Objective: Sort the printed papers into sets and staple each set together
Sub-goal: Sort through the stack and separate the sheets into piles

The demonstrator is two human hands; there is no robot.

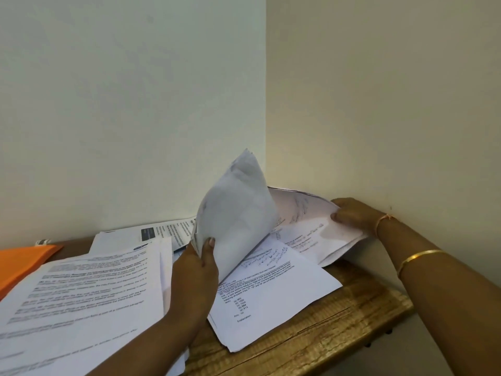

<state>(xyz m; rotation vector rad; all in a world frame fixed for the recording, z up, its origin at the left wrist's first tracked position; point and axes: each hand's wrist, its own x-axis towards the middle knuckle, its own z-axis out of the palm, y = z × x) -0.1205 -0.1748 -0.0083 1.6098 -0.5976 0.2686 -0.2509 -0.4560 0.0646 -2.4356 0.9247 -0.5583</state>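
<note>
— So, how far along is it?
— Early, I'd judge. The left hand grips a lifted bundle at centre. The right hand, at three o'clock, pinches curled sheets.
— Anything stapled?
— None that I can see. A loose pile lies on the desk at eight o'clock, and no stapler shows.

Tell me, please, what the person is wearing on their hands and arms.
Both forearms are bare, with no sleeves in view. The right arm carries a thin gold bangle on the forearm and a thin orange thread round the wrist, behind the right hand. The left hand and its wrist show no jewellery.
</note>
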